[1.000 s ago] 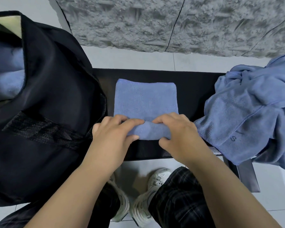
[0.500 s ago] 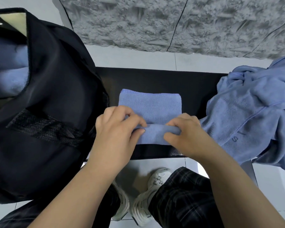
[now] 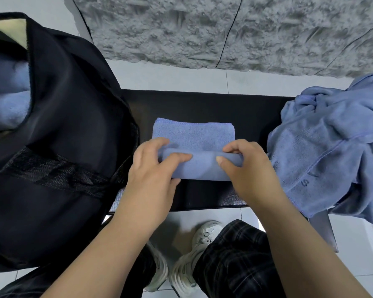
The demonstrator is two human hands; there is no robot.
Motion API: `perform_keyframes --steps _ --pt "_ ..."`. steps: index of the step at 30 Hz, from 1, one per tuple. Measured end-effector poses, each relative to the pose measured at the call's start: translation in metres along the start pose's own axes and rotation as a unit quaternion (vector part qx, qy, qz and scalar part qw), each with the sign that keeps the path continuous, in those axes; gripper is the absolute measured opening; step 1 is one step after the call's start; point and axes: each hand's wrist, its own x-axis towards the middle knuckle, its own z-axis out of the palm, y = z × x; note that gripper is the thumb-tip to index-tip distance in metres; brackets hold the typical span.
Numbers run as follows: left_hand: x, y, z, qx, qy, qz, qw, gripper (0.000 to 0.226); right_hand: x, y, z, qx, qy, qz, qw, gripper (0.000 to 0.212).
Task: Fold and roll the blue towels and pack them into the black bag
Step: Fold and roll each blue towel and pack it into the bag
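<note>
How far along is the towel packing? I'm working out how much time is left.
Done: rolled towels already sit in the black bag. In hand: left hand and right hand are rolling a folded towel on the bench, partly rolled. Left: the loose pile at right.

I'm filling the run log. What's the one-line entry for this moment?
step: rolling | folded towel part-rolled on bench | left hand, right hand grip roll | black bag left, open | loose towels right
</note>
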Motion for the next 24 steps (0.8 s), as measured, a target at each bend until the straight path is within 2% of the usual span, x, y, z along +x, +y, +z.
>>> perform_keyframes --steps 3,5,10,16,18,21,24 --pt "0.001 -0.004 0.003 -0.032 0.0 -0.027 0.999 0.053 0.0 0.001 -0.001 0.004 0.026 -0.021 0.999 0.008" --pt "0.002 -0.006 0.002 -0.039 0.002 -0.031 0.999 0.051 0.001 0.001 -0.004 0.01 0.017 -0.034 0.999 0.009" --pt "0.005 -0.003 -0.006 -0.051 -0.02 -0.052 0.997 0.044 0.0 -0.002 -0.018 0.017 -0.117 -0.012 0.993 0.022" --pt "0.007 0.0 -0.017 -0.067 -0.102 -0.089 0.989 0.037 -0.002 -0.004 -0.022 -0.028 -0.201 0.018 0.979 0.032" --pt "0.008 0.0 -0.021 -0.075 -0.129 -0.104 0.983 0.034 -0.002 -0.006 -0.023 -0.041 -0.225 0.042 0.973 0.03" --pt "0.009 0.0 -0.025 -0.089 -0.172 -0.123 0.973 0.029 -0.003 -0.01 -0.024 -0.029 -0.24 0.075 0.968 0.014" --pt "0.009 0.001 -0.024 -0.094 -0.162 -0.137 0.973 0.026 -0.005 -0.011 -0.024 -0.01 -0.212 0.106 0.971 0.012"
